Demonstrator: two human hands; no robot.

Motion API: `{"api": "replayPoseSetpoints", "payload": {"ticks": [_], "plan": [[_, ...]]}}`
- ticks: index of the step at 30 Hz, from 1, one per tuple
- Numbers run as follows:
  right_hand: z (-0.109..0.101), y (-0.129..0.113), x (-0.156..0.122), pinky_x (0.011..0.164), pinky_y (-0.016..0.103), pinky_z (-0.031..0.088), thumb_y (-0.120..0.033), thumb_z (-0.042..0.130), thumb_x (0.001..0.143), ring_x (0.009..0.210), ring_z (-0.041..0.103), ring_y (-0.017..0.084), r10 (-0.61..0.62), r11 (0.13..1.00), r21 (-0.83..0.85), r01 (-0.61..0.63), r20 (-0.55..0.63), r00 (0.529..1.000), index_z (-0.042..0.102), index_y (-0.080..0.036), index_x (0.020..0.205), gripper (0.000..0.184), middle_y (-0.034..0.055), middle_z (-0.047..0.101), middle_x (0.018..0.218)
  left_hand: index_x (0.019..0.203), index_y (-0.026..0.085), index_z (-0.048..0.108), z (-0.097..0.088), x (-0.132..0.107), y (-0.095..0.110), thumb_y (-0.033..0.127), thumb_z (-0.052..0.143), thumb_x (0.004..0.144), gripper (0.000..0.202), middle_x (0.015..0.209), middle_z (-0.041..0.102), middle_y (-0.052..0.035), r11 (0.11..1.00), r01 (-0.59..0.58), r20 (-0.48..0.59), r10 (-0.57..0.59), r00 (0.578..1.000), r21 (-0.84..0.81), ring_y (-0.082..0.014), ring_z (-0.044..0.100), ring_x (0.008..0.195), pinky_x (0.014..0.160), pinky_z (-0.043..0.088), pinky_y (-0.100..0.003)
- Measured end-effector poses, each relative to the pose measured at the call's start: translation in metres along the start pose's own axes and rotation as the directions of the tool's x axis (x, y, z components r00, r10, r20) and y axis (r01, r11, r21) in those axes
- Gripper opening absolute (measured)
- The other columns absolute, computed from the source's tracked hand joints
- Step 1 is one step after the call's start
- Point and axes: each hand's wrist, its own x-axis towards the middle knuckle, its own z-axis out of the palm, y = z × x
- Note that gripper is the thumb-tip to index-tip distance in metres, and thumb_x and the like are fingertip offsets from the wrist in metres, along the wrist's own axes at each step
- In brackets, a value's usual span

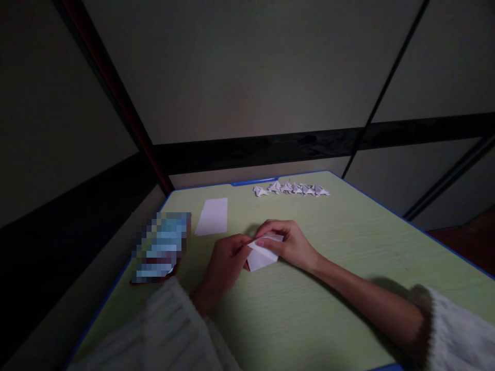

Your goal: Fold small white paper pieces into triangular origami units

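Observation:
Between my two hands is a folded piece of white paper (264, 259), held just over the middle of the table. My left hand (228, 260) pinches its left upper edge, fingertips close to those of the other hand. On the right, my right hand (292, 242) grips the top and right side, its thumb lying flat across the near face. The fingers behind the paper are partly hidden. Beyond the left hand lies a flat white sheet of paper (212, 216).
Several small folded white paper figures (297, 188) stand in a row near the table's far edge. A pixelated, bluish flat object (162, 247) lies at the left edge. The pale green table (348, 232) has a blue rim, and cabinet panels (247, 77) rise behind it.

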Motion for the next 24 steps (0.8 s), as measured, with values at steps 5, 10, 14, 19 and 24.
{"api": "replayPoseSetpoints", "payload": {"ticks": [5, 10, 14, 19, 24], "plan": [[-0.005, 0.001, -0.001, 0.056, 0.022, 0.039, -0.018, 0.058, 0.066, 0.063, 0.051, 0.011, -0.136, 0.985, -0.105, 0.135, 0.004, 0.991, 0.061, -0.012, 0.067, 0.006, 0.0029, 0.056, 0.069, 0.069, 0.01, 0.062, 0.0, 0.001, 0.004, 0.021, 0.053, 0.058, 0.017, 0.05, 0.058, 0.0011, 0.985, 0.115, 0.062, -0.108, 0.992, -0.129, -0.0099, 0.052, 0.043, 0.038, 0.043, -0.018], [-0.007, -0.001, -0.003, 0.06, 0.023, 0.04, -0.015, 0.054, 0.069, 0.066, 0.052, 0.011, -0.248, 0.952, -0.18, 0.246, 0.014, 0.969, 0.061, -0.013, 0.073, 0.008, 0.0038, 0.057, 0.071, 0.067, 0.01, 0.062, 0.0, 0.002, 0.004, 0.021, 0.054, 0.058, 0.016, 0.054, 0.06, 0.0004, 0.984, 0.134, 0.114, -0.12, 0.986, -0.116, -0.0095, 0.053, 0.048, 0.04, 0.044, -0.017], [-0.009, -0.001, -0.001, 0.06, 0.023, 0.041, -0.012, 0.052, 0.07, 0.066, 0.053, 0.012, -0.31, 0.92, -0.236, 0.313, 0.054, 0.949, 0.061, -0.011, 0.069, 0.009, 0.0052, 0.058, 0.07, 0.068, 0.009, 0.062, 0.001, 0.002, 0.003, 0.021, 0.053, 0.06, 0.017, 0.054, 0.06, 0.0003, 0.988, 0.132, 0.133, -0.12, 0.984, -0.085, -0.0089, 0.053, 0.047, 0.041, 0.044, -0.017], [-0.013, -0.001, -0.001, 0.06, 0.022, 0.041, -0.007, 0.051, 0.069, 0.067, 0.054, 0.012, -0.352, 0.876, -0.313, 0.367, 0.106, 0.93, 0.061, -0.011, 0.069, 0.011, 0.0062, 0.058, 0.072, 0.077, 0.01, 0.062, -0.002, 0.0, 0.002, 0.019, 0.054, 0.061, 0.02, 0.057, 0.062, -0.0001, 0.983, 0.171, 0.187, -0.155, 0.97, -0.072, -0.0096, 0.055, 0.049, 0.046, 0.046, -0.019], [-0.013, -0.001, -0.003, 0.06, 0.022, 0.042, -0.005, 0.05, 0.069, 0.068, 0.054, 0.012, -0.363, 0.861, -0.33, 0.387, 0.135, 0.922, 0.062, -0.011, 0.071, 0.014, 0.0066, 0.057, 0.073, 0.079, 0.012, 0.061, -0.004, -0.001, 0.0, 0.018, 0.056, 0.062, 0.02, 0.062, 0.063, 0.0002, 0.973, 0.202, 0.228, -0.173, 0.958, -0.111, -0.0099, 0.056, 0.055, 0.049, 0.047, -0.019]]}}
